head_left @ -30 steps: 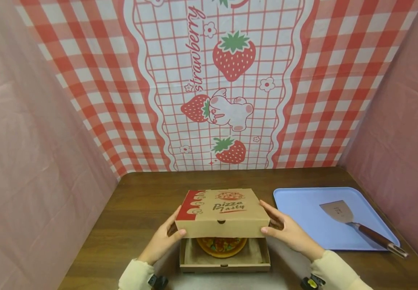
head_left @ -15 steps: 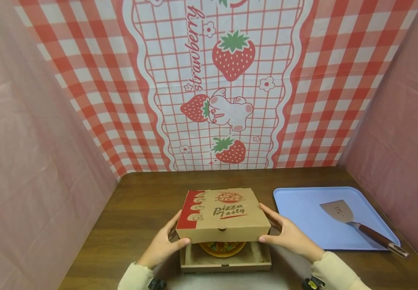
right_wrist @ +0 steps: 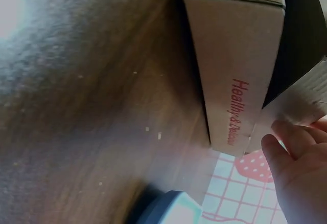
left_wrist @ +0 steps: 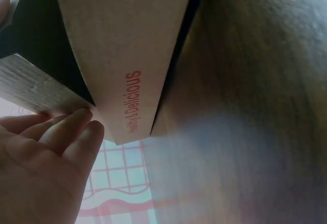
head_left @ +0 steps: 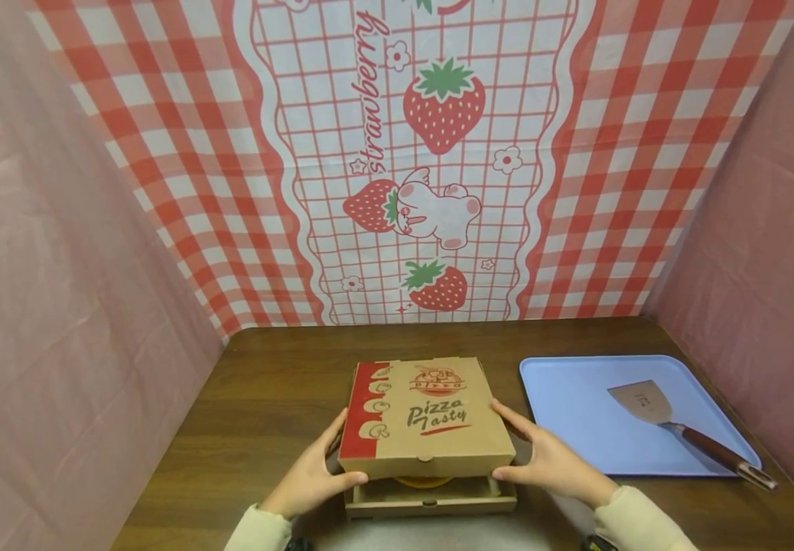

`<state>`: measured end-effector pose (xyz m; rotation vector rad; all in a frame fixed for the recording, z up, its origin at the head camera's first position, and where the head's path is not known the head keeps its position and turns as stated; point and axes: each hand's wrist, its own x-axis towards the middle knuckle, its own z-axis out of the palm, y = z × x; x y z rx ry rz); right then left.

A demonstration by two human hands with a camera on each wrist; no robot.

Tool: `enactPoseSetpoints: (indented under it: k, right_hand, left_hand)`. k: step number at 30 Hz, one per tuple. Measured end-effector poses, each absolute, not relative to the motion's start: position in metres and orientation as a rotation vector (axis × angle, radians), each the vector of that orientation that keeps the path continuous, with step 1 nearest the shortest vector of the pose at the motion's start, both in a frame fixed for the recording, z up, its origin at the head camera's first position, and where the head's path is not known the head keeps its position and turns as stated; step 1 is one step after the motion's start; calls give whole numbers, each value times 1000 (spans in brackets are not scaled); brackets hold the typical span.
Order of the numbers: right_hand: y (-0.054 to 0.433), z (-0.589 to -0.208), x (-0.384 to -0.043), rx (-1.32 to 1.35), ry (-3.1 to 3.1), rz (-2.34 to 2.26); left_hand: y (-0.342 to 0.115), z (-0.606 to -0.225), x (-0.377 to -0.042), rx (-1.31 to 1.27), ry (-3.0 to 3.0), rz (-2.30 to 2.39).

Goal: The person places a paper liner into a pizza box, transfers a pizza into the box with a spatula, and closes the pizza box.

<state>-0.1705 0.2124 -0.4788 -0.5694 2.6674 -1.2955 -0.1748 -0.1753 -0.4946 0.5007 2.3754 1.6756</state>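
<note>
A cardboard pizza box stands in front of me in the head view, its printed lid (head_left: 438, 413) tilted partly open over the base (head_left: 431, 507). Only a sliver of the pizza (head_left: 424, 482) shows through the front gap. At the lid's left side, my left hand (head_left: 309, 476) grips it, thumb on the front corner and fingers along the edge. My right hand (head_left: 557, 464) holds the opposite side the same way. Both wrist views show fingers against the lid's side flap (left_wrist: 38, 86), above the base's side wall (right_wrist: 235, 55).
To the right lies a blue tray (head_left: 569, 428) with a spatula (head_left: 703, 446) across it, the handle reaching past the tray's edge. Brown wooden table (head_left: 232, 428) surrounds the box. A strawberry-print cloth (head_left: 431, 229) hangs behind, with pink cloth at both sides.
The lid's front edge has come down in both hands, narrowing the gap and covering most of the pizza. Tray and spatula have stayed put.
</note>
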Motion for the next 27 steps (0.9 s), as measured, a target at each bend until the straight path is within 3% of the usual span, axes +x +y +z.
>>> enactPoseSetpoints:
  k: [27]
  right_hand:
    - [210, -495, -162, -701, 2775, -1089]
  left_hand:
    - [-172, -505, -166, 579, 2654, 1283]
